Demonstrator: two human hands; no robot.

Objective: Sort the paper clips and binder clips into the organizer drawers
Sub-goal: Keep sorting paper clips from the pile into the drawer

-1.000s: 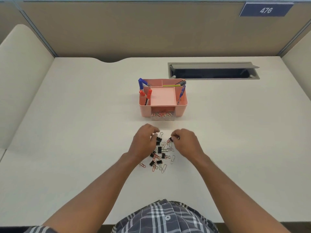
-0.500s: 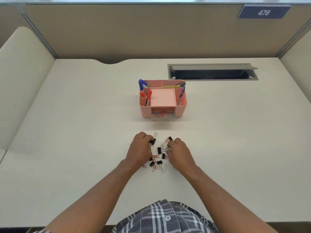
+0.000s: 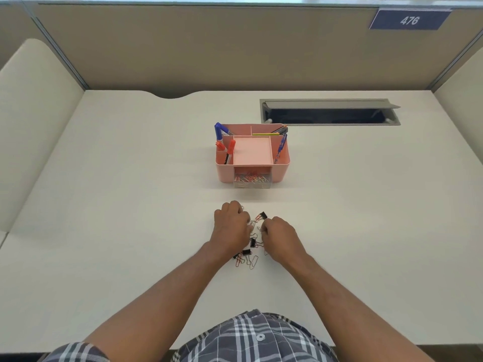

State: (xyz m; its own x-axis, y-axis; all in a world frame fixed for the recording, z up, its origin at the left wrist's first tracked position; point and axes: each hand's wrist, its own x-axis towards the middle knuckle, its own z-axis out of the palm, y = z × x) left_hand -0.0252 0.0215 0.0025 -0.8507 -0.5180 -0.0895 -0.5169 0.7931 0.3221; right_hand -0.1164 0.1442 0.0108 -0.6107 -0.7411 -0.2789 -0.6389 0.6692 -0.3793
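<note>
Nearest, at six o'clock, a plaid shirt [image 3: 251, 338] fills the bottom edge, and two bare forearms reach forward over the white table [image 3: 104, 231]. Both hands sit knuckles-up over a small scatter of clips just past the middle of the table.

The left hand [image 3: 230, 227] is curled over the ten o'clock side of the scatter, its fingers [image 3: 239, 209] bent down and tucked under. They look closed, but whether they pinch a clip I cannot tell, since the hand hides what lies beneath. The right hand [image 3: 281, 237] is at the three o'clock side, its fingers curled inward toward the pile, their tips touching or just beside a silver paper clip. If they actually grip it, I cannot tell.

Between and around the hands lies the loose pile: paper clips [image 3: 253, 262] in silver and reddish wire, and several black binder clips [image 3: 245, 252]. One more binder clip [image 3: 263, 215] lies at the twelve o'clock end of the pile, just beside a red paper clip, clear of both hands.

Farther toward twelve o'clock, well apart from the pile, stands the pink organizer [image 3: 281, 171]. Its clear front drawer [image 3: 252, 180] is pulled out a little and holds paper clips. Blue and red markers [image 3: 230, 150] stand tilted in its left compartments, and pens in the back and right ones.

Beyond, at one o'clock, a grey cable hatch [image 3: 329, 112] is set into the table. A partition wall behind carries a sign [image 3: 409, 20] reading 476.
</note>
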